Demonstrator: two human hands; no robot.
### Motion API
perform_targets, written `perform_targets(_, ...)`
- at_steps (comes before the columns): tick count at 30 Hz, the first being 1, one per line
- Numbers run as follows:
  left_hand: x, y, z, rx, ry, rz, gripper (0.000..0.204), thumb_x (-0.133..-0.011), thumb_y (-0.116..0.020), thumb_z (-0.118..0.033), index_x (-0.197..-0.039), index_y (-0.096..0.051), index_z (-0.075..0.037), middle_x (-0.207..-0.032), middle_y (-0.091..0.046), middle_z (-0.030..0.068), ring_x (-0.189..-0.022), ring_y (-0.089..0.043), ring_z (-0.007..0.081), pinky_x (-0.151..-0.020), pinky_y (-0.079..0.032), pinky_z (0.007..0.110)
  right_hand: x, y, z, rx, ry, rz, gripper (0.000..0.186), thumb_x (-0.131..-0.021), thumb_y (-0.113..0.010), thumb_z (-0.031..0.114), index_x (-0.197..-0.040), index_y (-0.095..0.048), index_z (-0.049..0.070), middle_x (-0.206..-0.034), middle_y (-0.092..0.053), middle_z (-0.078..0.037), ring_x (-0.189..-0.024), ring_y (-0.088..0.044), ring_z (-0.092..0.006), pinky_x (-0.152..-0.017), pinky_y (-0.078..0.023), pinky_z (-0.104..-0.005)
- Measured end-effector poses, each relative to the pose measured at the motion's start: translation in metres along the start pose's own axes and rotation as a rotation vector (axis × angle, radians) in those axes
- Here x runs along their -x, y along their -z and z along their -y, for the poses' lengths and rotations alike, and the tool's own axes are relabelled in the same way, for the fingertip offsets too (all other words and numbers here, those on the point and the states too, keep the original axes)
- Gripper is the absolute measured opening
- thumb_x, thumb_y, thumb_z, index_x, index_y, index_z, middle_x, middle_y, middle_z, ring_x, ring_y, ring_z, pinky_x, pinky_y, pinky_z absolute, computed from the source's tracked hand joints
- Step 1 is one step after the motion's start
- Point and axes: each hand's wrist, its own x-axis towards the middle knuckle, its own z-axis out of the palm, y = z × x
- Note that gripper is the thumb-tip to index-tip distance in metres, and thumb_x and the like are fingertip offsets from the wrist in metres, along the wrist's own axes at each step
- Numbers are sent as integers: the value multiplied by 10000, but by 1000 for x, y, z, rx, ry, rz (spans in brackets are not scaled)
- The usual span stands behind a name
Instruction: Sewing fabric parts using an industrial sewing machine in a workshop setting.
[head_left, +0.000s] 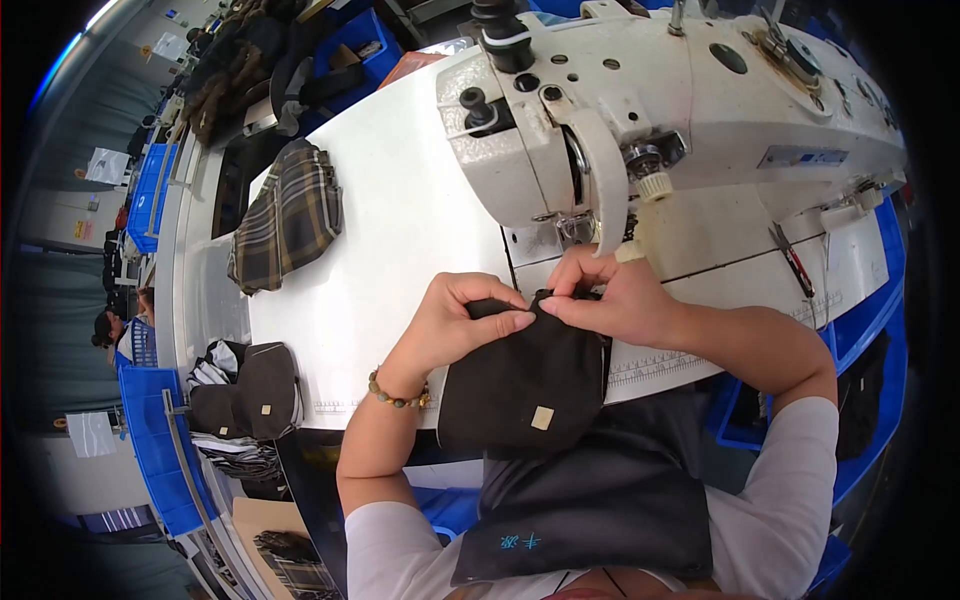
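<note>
A dark brown fabric piece with a small pale label hangs over the table's front edge, below the needle area of a white sewing machine. At its upper edge, my left hand pinches the cloth between thumb and forefinger; a beaded bracelet is on that wrist. Close beside it, my right hand pinches the same edge, its fingers curled just under the presser foot area. The two thumb tips nearly meet. What lies under my right fingers is hidden.
On the white table lies a plaid fabric piece at left. Thread snips rest at right. More dark pieces are stacked off the left edge, near blue bins. Another person is at far left.
</note>
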Motion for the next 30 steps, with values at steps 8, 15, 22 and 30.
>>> perform_targets(8,-1,-8,-7,-133,-166,-49,107,-787,-797,-35,-848,-717,1,-795,-659,10,-814,-629,84,-704,-509,224,1,3,3,-13,-135,65,146,-856,-734,64,-835,-590,47,-882,-621,-2,-787,-576,-44,-695,-471,-218)
perform_targets(15,1,-14,1,-163,-95,-101,115,-787,-801,-39,-826,-713,24,-809,-701,38,-754,-633,81,-719,-528,232,2,1,3,88,-112,101,133,-854,-733,80,-853,-605,42,-830,-633,19,-746,-563,-40,-656,-455,-210)
perform_targets(22,3,7,-1,-100,-27,-145,105,-771,-794,18,-781,-692,-2,-756,-672,1,-719,-585,53,-684,-484,207,-2,6,6,348,-146,189,193,-810,-746,206,-834,-672,29,-761,-647,-39,-687,-604,-112,-634,-477,-257)
perform_targets(30,4,20,0,-34,22,-190,116,-776,-803,-4,-778,-687,-13,-743,-647,-25,-687,-552,39,-644,-451,186,-3,4,10,354,-67,150,255,-833,-771,189,-726,-633,3,-670,-615,-42,-609,-566,-114,-567,-436,-264)
